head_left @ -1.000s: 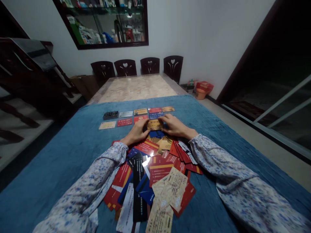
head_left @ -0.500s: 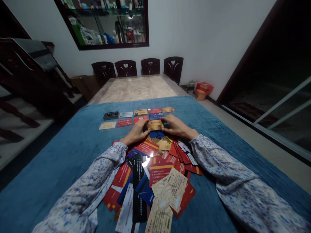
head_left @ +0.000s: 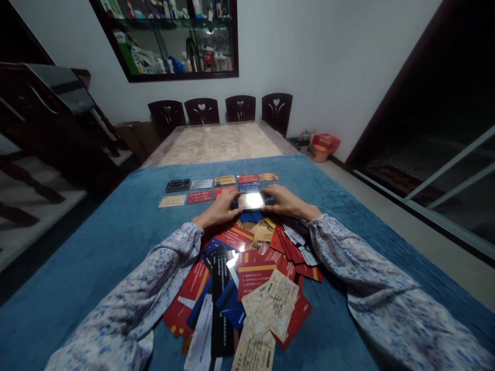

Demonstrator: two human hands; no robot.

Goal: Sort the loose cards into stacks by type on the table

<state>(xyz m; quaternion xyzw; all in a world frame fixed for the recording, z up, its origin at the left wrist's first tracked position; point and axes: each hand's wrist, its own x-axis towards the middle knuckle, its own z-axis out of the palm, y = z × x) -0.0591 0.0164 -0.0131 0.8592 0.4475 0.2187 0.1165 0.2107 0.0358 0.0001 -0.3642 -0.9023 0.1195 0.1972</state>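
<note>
A gold card point(head_left: 251, 201), bright with glare, is held between my two hands above the far end of a card pile. My left hand point(head_left: 221, 208) pinches its left edge and my right hand point(head_left: 284, 201) pinches its right edge. Below and nearer me spreads the loose heap of red cards point(head_left: 257, 273), blue cards point(head_left: 232, 301), black cards point(head_left: 221, 304) and cream cards point(head_left: 253, 345). Beyond my hands lie rows of cards, among them a black stack point(head_left: 178, 185), a cream card point(head_left: 172, 201), a red card point(head_left: 199, 197) and a gold card point(head_left: 268, 176).
A blue cloth point(head_left: 127, 226) covers the near part of the table, with the marble tabletop point(head_left: 216, 141) bare behind it. Several dark chairs point(head_left: 202, 111) stand along the far end. An orange bucket point(head_left: 319, 152) sits on the floor at the right.
The card between my hands has tilted, and a white glare now hides its printing. Both hands keep their hold, almost in the same place.
</note>
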